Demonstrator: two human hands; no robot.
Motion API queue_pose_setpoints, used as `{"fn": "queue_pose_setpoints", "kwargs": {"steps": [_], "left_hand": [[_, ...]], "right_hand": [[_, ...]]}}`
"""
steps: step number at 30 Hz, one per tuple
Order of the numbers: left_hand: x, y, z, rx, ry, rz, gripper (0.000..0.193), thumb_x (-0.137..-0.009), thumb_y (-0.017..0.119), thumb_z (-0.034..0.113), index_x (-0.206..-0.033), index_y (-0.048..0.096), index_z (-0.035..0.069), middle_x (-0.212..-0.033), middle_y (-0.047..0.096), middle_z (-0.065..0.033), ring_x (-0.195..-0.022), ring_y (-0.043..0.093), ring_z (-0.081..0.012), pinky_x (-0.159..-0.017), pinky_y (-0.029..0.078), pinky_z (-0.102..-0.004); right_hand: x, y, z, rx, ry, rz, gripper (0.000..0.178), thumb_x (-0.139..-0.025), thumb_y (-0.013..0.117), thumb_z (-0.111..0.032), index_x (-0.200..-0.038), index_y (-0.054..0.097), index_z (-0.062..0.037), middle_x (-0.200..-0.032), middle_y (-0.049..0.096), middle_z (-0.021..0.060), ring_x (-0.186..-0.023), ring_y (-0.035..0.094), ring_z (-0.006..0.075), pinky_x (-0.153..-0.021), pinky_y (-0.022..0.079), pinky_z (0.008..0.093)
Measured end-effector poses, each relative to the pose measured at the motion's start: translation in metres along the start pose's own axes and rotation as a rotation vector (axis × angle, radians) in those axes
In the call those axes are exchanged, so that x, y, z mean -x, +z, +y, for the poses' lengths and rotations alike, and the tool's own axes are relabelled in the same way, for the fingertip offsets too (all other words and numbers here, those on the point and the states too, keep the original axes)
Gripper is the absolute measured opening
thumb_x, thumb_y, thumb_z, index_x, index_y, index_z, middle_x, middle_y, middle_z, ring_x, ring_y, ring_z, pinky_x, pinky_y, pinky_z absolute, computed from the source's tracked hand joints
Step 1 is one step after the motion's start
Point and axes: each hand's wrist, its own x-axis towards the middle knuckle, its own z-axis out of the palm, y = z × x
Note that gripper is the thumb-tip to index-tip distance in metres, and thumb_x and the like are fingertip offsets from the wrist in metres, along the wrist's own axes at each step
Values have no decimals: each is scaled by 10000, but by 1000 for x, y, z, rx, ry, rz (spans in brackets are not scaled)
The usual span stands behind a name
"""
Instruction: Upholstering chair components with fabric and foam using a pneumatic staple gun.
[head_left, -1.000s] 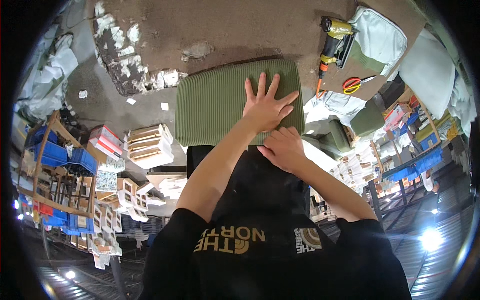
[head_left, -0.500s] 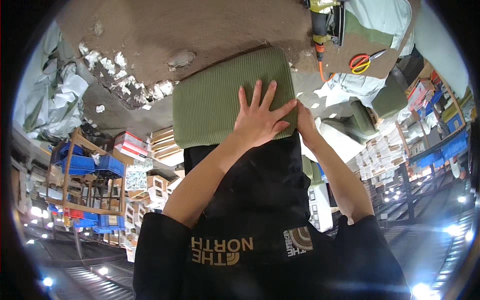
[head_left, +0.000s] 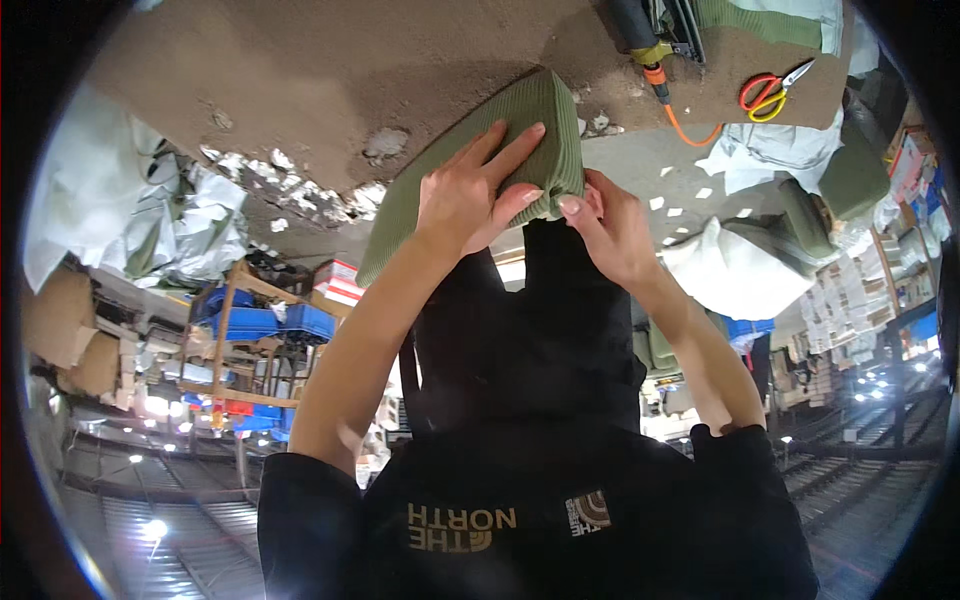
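A green ribbed cushion (head_left: 440,170) is tilted up on edge, leaning against the brown work surface. My left hand (head_left: 470,195) lies over its ribbed face, fingers stretched along it and thumb bent toward the near corner. At that same corner my right hand (head_left: 608,225) pinches the cover's edge between thumb and fingers. A bit of pale material shows between the two thumbs. The cushion's underside is mostly hidden from view.
The brown surface (head_left: 300,70) has a ragged edge with white torn stuffing (head_left: 290,185). To the far right are a black-and-yellow air tool (head_left: 635,30) with an orange hose (head_left: 690,135), and scissors (head_left: 770,98) with red and yellow handles. White and green fabric (head_left: 775,150) hangs beyond.
The cushion has turned from lying flat to standing tilted on edge. My left hand has drawn its spread fingers together over it, and my right hand now pinches the near corner.
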Motion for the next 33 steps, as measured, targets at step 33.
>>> {"fn": "queue_pose_setpoints", "kwargs": {"steps": [33], "left_hand": [[6,11,17,-53,-70,115,893,-562,787,671,-1337,588,276,-1271,629,-89,-1069,662,-280,-863,555,-437]], "right_hand": [[-128,-70,19,499,-472,675,474,-862,688,-334,-1192,591,-7,-880,676,162,-869,650,340,-865,482,418]]}}
